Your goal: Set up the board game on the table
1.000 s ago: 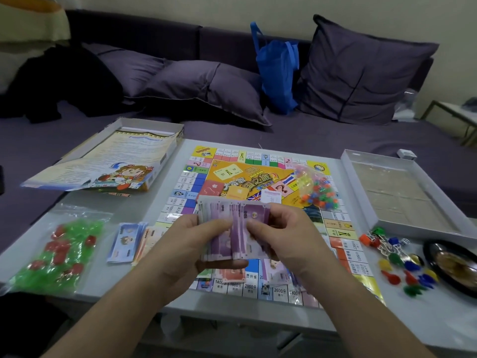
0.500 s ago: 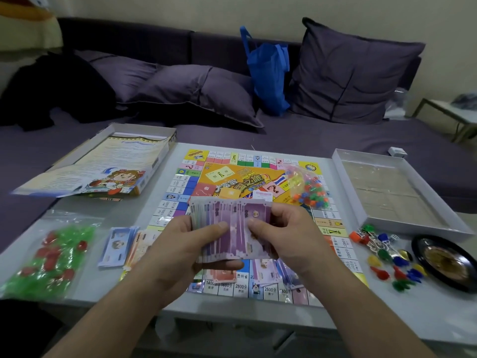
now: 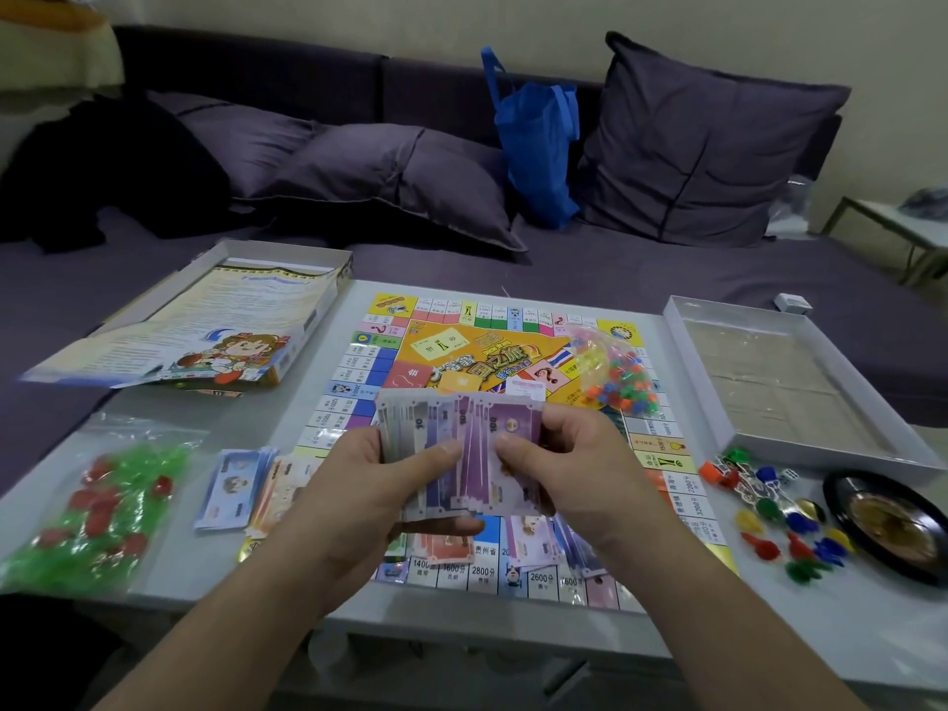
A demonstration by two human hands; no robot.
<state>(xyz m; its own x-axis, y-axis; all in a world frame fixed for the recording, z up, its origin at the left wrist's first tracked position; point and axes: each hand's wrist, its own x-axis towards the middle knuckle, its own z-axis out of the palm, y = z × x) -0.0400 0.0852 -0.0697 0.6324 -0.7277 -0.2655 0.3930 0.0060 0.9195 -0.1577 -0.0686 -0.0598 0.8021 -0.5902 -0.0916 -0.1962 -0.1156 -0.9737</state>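
Here, a pale table carries an unfolded game board. Right of it sits an open box tray lined with beige card; left, a box lid holding a rules sheet. Above the board's near edge, the left hand grips a fan of play money, long axis left to right. The right hand pinches its top purple note, likely to deal onto piles below.
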